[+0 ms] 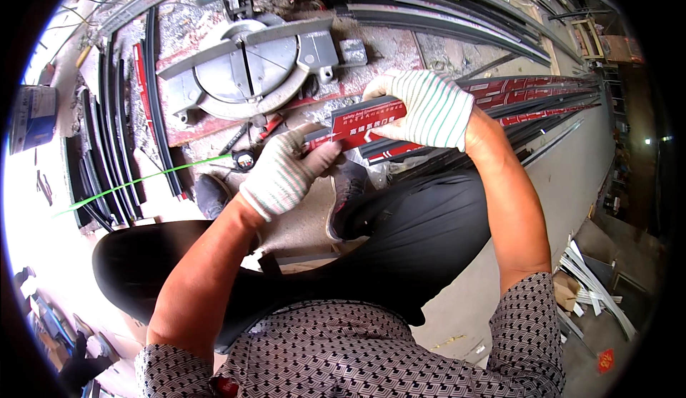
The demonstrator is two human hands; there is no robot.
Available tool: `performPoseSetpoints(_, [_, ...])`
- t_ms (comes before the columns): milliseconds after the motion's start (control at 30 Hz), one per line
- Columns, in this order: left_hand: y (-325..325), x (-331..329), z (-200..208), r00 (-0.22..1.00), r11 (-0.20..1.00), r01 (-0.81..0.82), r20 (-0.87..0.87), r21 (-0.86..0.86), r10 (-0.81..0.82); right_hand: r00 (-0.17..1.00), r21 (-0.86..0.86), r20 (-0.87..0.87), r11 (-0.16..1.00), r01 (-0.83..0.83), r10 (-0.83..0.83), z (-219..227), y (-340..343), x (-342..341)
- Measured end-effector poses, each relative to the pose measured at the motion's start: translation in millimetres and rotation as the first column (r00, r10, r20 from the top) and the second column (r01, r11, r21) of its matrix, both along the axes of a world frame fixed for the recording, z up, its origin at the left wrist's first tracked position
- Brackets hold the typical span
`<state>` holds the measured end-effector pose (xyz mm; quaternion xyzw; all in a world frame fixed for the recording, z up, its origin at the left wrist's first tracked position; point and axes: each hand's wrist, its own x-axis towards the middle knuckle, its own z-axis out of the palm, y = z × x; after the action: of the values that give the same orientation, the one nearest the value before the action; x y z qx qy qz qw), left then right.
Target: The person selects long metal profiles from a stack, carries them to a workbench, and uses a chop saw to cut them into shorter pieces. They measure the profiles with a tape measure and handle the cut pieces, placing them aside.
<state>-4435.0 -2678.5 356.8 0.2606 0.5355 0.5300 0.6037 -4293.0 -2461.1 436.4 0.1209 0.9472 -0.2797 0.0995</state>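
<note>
Both my hands wear white striped knit gloves. My right hand (429,108) is wrapped over a dark metal profile with red protective film (357,125), gripping it from above near its end. At that profile's left end, my left hand (280,173) is closed with thumb and fingers around the tip; its fingers partly hide the end. Other film-covered profiles (514,92) lie to the right, reaching back from under my right hand. A tape measure (244,160) lies left of my left hand, its green blade (150,178) drawn out to the left.
A miter saw base (246,69) stands ahead on a dusty board with metal shavings. Long black profiles (114,133) lie at the left, more (443,23) at the far side. A red-handled tool (270,125) rests near the saw. White strips (597,287) lie at the lower right.
</note>
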Motion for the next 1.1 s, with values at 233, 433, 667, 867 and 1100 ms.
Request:
performPoseSetpoints(233, [-46, -41, 33, 0.997, 0.992, -0.067, -0.033, -0.110, 0.064, 0.982, 0.303, -0.189, 0.952, 0.041, 0.018, 10, -18, -16])
performPoseSetpoints(433, [-70, -37, 26, 0.984, 0.987, -0.131, -0.130, -0.095, 0.118, 0.969, 0.248, -0.239, 0.969, -0.003, 0.064, -4, -17, -28])
performPoseSetpoints(667, [-70, -44, 11, 0.645, 0.983, 0.026, -0.755, 0.181, 0.122, 0.999, 0.098, -0.023, 0.995, -0.022, 0.025, -14, -23, -37])
performPoseSetpoints(867, [-68, -49, 9, 0.284, 0.942, 0.181, -0.932, 0.282, 0.225, 0.998, 0.006, 0.058, 1.000, -0.021, 0.021, 0, -36, -44])
performPoseSetpoints(1100, [-67, -50, -1, 0.230, 0.910, 0.199, -0.920, 0.363, 0.316, 0.987, -0.021, 0.125, 0.995, -0.099, 0.101, -10, -43, -49])
